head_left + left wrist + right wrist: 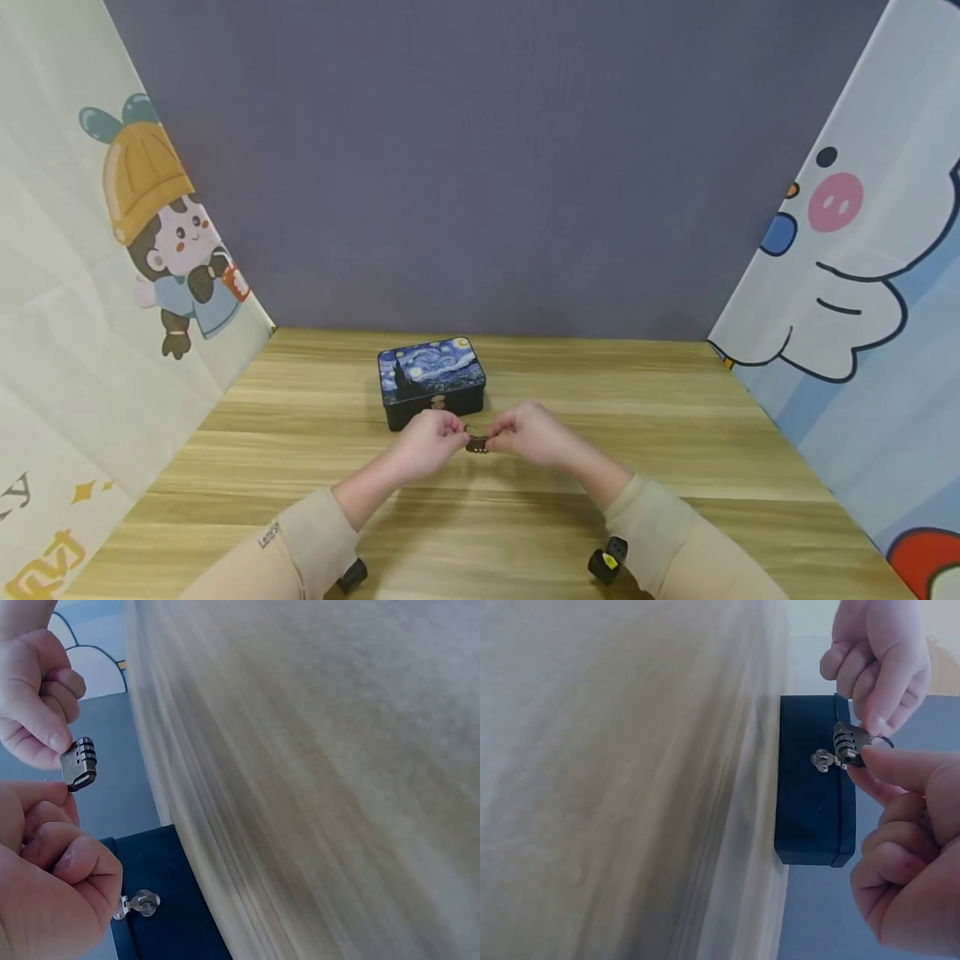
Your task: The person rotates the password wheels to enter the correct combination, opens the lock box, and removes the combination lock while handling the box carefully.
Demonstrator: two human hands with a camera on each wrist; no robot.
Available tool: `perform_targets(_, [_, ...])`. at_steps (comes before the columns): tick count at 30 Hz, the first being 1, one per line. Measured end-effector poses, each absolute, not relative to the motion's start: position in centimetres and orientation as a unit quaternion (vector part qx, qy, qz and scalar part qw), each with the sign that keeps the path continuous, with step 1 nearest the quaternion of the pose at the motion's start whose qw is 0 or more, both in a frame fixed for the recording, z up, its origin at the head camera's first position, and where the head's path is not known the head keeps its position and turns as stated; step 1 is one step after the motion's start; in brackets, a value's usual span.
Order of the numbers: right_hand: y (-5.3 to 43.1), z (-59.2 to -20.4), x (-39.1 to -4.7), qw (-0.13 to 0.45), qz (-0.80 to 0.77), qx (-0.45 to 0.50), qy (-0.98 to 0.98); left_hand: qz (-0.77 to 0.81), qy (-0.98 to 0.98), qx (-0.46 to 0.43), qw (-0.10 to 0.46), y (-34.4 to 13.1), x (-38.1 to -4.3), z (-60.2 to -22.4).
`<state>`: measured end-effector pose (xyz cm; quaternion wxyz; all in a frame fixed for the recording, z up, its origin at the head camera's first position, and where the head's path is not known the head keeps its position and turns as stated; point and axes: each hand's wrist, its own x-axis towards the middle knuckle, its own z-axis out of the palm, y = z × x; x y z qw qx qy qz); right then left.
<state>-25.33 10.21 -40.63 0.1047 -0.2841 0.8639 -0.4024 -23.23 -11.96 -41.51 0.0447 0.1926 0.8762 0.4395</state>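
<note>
A small bronze-coloured combination padlock is held between both hands above the table, just in front of a tin box. My left hand pinches one side of it with thumb and finger. From the other side my right hand pinches its body. Number dials show on the padlock in the right wrist view, with the thin curved shackle sticking out; fingertips hide part of it. The dark box, its lid printed with a swirling night-sky painting, is shut, with a metal clasp on its front.
The wood-grain table spreads around the box and hands. A grey panel stands behind it. Printed cartoon sheets flank it, a child figure at left and a white pig-nosed figure at right.
</note>
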Motion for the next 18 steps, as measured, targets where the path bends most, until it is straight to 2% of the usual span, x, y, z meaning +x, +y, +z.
perform_targets(18, [10.6,-42.6,-24.1,0.132,-0.334,-0.305,0.882,0.39,0.881,0.247,0.099,-11.6,-22.2,-43.0])
